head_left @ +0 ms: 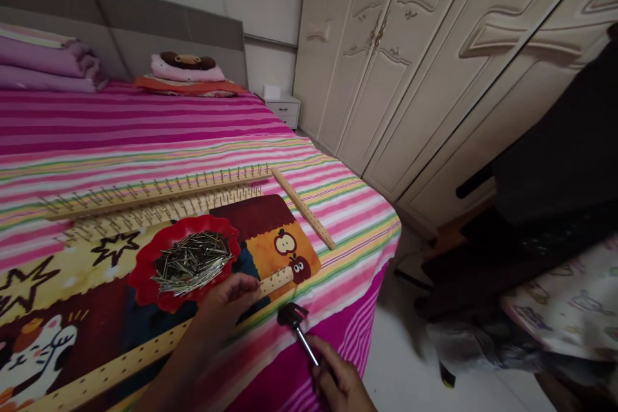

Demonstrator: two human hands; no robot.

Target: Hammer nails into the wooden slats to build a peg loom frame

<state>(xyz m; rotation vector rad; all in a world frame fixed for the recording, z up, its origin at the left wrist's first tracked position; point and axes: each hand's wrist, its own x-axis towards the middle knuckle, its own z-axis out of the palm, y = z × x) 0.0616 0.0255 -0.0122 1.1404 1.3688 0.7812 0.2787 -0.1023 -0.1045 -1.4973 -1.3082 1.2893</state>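
My left hand (226,306) rests closed on a long wooden strip with holes (145,354) that lies across the bed's front, near its right end. Whether it pinches a nail is hidden. My right hand (340,376) grips the metal handle of a small hammer (294,322), whose black head hovers just right of the strip's end. A red plate (145,270) heaped with metal nails (190,262) sits just left of my left hand.
Two wooden strips studded with nails (159,196) and a bare strip (304,209) lie farther back on the striped bedsheet (145,129). A cartoon mat (270,219) lies under the plate. The bed edge drops to the floor at right, with wardrobes (410,64) and dark clutter (531,219) beyond.
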